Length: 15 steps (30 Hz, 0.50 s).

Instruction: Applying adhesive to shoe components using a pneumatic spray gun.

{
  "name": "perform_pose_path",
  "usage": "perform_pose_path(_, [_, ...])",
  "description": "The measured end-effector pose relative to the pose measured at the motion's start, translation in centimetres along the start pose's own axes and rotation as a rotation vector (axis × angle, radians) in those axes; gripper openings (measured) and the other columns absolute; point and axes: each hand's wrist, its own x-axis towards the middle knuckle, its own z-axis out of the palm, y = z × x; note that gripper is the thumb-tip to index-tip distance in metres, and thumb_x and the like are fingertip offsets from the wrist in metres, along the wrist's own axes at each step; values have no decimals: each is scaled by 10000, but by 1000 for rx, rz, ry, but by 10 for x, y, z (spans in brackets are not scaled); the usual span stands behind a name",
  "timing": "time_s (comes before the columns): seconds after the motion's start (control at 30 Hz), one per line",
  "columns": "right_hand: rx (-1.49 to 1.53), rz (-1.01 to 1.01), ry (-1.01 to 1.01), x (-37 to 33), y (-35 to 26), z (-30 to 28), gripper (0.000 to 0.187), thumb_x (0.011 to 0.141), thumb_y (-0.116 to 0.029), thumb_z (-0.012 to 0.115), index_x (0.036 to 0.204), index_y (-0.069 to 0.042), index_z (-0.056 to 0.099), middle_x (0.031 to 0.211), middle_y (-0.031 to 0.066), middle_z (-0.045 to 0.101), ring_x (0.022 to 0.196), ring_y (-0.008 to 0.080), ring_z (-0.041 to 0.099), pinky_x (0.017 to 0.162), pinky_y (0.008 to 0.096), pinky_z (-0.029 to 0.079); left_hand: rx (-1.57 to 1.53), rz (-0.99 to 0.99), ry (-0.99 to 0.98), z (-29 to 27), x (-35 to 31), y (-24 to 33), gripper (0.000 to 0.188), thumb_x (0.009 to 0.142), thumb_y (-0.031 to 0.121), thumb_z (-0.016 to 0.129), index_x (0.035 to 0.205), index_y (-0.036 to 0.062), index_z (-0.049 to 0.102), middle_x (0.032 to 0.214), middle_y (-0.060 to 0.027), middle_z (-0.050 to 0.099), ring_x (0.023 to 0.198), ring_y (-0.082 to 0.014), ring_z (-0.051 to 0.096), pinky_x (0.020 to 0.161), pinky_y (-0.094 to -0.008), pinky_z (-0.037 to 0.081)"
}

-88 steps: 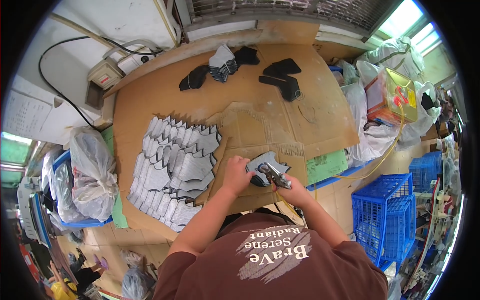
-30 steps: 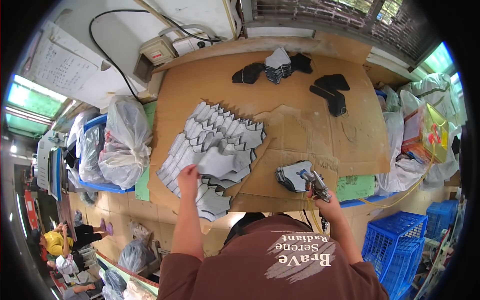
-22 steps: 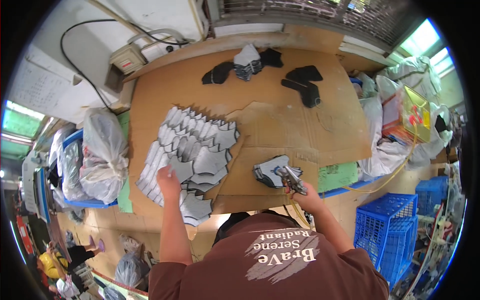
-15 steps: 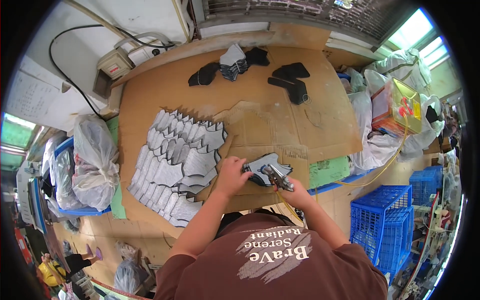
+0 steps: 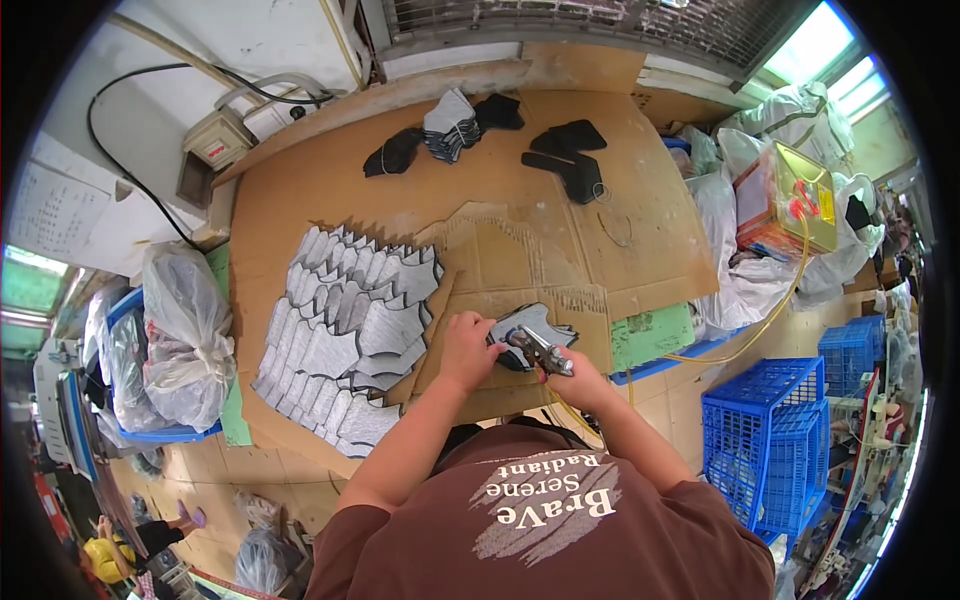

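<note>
My right hand [image 5: 580,382] is wrapped round a metal spray gun [image 5: 540,352], with its nozzle end over a small stack of grey cut pieces with dark edges [image 5: 535,322]. My left hand [image 5: 468,345] lies at the stack's left edge, thumb and fingers pinched on the pieces there. To the left, overlapping rows of similar grey pieces [image 5: 350,320] are fanned out on the cardboard [image 5: 470,180]. A yellow hose [image 5: 585,422] runs down near my right hand.
At the back lie a bundled grey stack [image 5: 452,125] and black pieces [image 5: 570,160]. A tin [image 5: 790,205] with a yellow hose stands on the right among plastic bags. Blue crates [image 5: 765,440] are on the right floor; a filled plastic bag [image 5: 185,330] sits at the left.
The spray gun in my right hand has shifted slightly left across the stack, nearer my left hand. My left hand stays at the stack's edge. The whole view has shifted a little.
</note>
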Motion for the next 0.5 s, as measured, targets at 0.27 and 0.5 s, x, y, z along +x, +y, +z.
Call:
perform_pose_path(0.27, [33,2,79,-4,3,-11,160,709,-24,503,860,-47,549,712,-1,529,669,96,467,622,236,392,-7,-3,7,0,1,2,388,531,131,753,879,29,615,847,-102,514,835,-295,480,747,-383,400])
perform_pose_path(0.5, [131,41,155,-12,3,-26,176,700,-7,493,867,-35,542,716,1,530,691,95,478,656,237,396,-8,-1,17,1,1,0,364,528,121,749,854,29,616,853,-101,517,833,-293,481,746,-385,399])
